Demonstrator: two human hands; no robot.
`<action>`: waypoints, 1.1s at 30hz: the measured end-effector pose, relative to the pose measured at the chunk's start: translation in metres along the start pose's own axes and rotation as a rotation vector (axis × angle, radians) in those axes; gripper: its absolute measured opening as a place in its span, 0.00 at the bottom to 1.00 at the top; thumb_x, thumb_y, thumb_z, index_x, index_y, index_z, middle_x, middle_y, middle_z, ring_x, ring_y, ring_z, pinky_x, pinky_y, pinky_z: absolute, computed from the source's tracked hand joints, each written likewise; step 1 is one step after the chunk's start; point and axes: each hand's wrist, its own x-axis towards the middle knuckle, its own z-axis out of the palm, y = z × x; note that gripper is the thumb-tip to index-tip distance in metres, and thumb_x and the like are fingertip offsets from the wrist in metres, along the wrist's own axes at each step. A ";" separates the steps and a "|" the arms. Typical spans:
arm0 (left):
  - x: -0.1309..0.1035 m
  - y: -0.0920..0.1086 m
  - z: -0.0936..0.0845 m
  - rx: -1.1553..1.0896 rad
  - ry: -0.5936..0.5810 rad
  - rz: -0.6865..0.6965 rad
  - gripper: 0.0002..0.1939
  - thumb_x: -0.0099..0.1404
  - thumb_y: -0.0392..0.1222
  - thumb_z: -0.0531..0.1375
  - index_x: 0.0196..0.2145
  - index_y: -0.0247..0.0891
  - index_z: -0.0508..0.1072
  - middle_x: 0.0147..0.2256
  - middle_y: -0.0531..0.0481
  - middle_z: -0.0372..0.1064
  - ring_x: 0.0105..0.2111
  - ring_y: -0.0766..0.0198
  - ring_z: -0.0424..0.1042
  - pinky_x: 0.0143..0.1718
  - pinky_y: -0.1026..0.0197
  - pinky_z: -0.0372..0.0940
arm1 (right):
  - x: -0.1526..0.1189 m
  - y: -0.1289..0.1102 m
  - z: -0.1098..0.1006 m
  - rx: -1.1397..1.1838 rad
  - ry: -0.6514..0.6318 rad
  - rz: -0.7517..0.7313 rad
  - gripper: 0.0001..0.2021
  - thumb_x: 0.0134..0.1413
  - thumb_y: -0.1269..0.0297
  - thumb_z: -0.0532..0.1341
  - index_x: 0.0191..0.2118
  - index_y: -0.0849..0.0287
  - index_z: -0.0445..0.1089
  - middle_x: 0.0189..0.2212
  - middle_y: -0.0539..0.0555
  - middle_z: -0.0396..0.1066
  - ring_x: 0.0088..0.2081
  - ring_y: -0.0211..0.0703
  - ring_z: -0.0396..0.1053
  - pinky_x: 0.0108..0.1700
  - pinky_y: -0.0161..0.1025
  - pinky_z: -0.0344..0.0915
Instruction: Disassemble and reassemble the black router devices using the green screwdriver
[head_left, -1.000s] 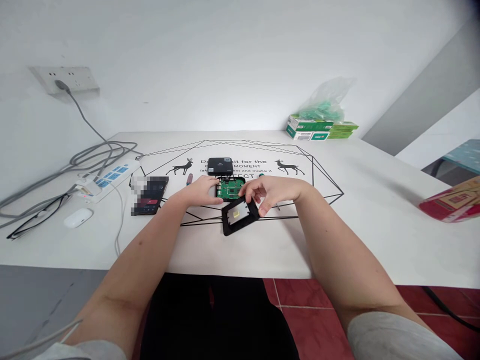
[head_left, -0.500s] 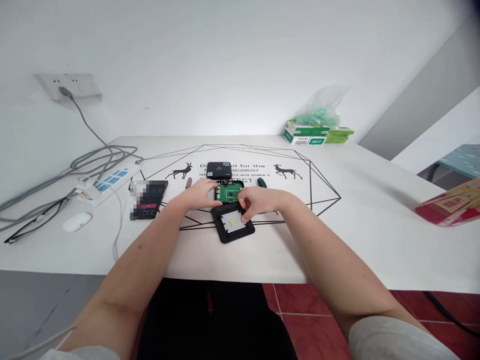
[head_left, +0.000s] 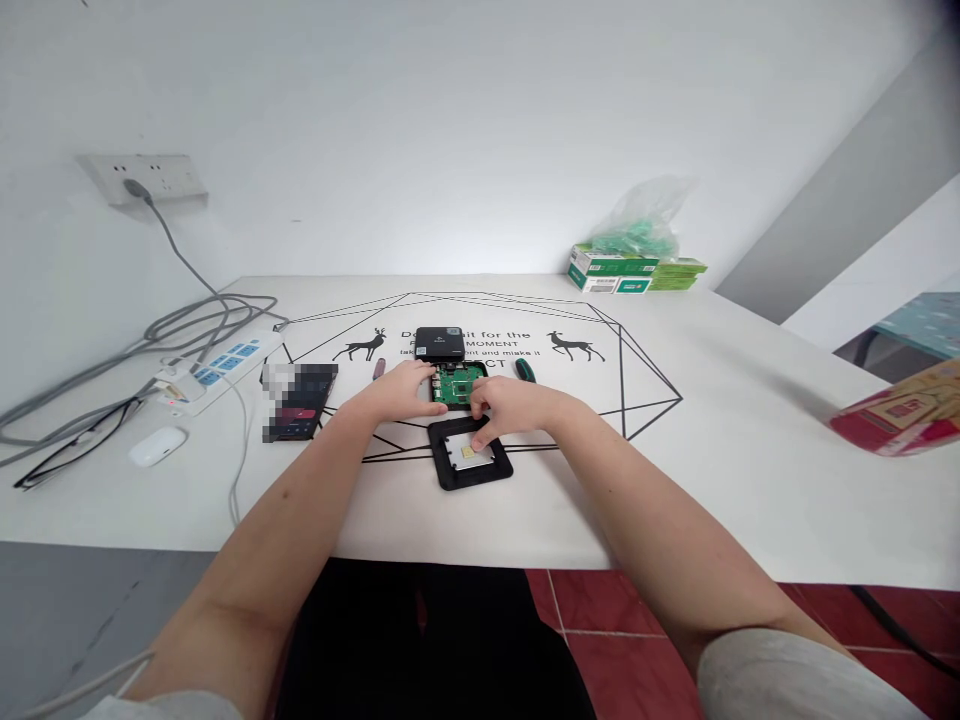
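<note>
An open black case (head_left: 486,372) with a green circuit board (head_left: 459,385) in it lies on the table. My left hand (head_left: 401,391) grips its left side, fingers at the far corner and thumb along the near edge. My right hand (head_left: 514,404) is closed, its curled fingers at the board's right front edge; what they hold, if anything, is hidden. Its thumb points down over a black cover (head_left: 450,478) in front of the case. The cover lies inner side up, showing a silver metal plate (head_left: 480,461) with a yellowish square pad (head_left: 468,453).
Behind the case sits a black box (head_left: 439,342). Screwdriver handles, one green (head_left: 524,370) and one reddish (head_left: 379,368), lie either side. Leftward are a phone (head_left: 307,400), white earbud case (head_left: 157,447), glasses (head_left: 75,445) and power strip (head_left: 232,365) with cables. Green boxes (head_left: 615,265) stand back right.
My right thumb has shifted left and down across the metal plate. The cover has turned slightly and sits a little farther from the case. My left hand keeps its place.
</note>
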 end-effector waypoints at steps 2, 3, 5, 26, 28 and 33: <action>-0.001 0.001 -0.001 0.020 -0.011 -0.012 0.47 0.64 0.69 0.66 0.72 0.39 0.67 0.73 0.35 0.62 0.74 0.34 0.59 0.74 0.38 0.56 | 0.002 0.002 0.003 -0.012 0.021 0.002 0.21 0.47 0.47 0.77 0.26 0.56 0.71 0.33 0.53 0.72 0.34 0.45 0.67 0.35 0.41 0.59; -0.001 0.001 -0.001 0.022 -0.009 -0.017 0.48 0.65 0.69 0.65 0.73 0.38 0.65 0.74 0.35 0.62 0.74 0.34 0.59 0.74 0.38 0.56 | 0.004 0.002 0.005 -0.009 0.060 -0.018 0.20 0.50 0.48 0.76 0.25 0.56 0.70 0.33 0.52 0.71 0.33 0.44 0.66 0.35 0.41 0.58; -0.001 0.000 0.000 0.016 0.005 -0.011 0.50 0.66 0.71 0.63 0.75 0.37 0.62 0.74 0.34 0.61 0.74 0.33 0.59 0.73 0.38 0.57 | 0.011 0.003 0.010 0.016 0.211 -0.084 0.15 0.55 0.54 0.74 0.28 0.57 0.72 0.34 0.52 0.71 0.35 0.42 0.67 0.38 0.39 0.59; 0.015 -0.017 0.010 -0.096 0.083 0.205 0.28 0.64 0.63 0.67 0.53 0.40 0.79 0.57 0.38 0.77 0.61 0.38 0.72 0.63 0.40 0.68 | 0.073 -0.018 0.018 -0.135 0.290 0.100 0.10 0.69 0.70 0.58 0.43 0.61 0.78 0.50 0.63 0.81 0.55 0.57 0.75 0.55 0.49 0.58; 0.016 -0.017 0.009 -0.096 0.078 0.229 0.25 0.64 0.62 0.67 0.49 0.40 0.79 0.53 0.39 0.78 0.58 0.39 0.74 0.62 0.39 0.69 | 0.072 -0.018 0.020 -0.161 0.286 0.093 0.12 0.71 0.69 0.56 0.47 0.63 0.77 0.56 0.68 0.79 0.59 0.60 0.73 0.57 0.50 0.58; 0.016 -0.015 0.007 -0.104 0.079 0.224 0.27 0.64 0.62 0.67 0.51 0.39 0.78 0.56 0.37 0.77 0.59 0.38 0.73 0.63 0.39 0.67 | 0.075 -0.015 0.018 -0.181 0.252 0.086 0.12 0.71 0.68 0.57 0.50 0.62 0.77 0.56 0.68 0.79 0.59 0.60 0.74 0.57 0.50 0.61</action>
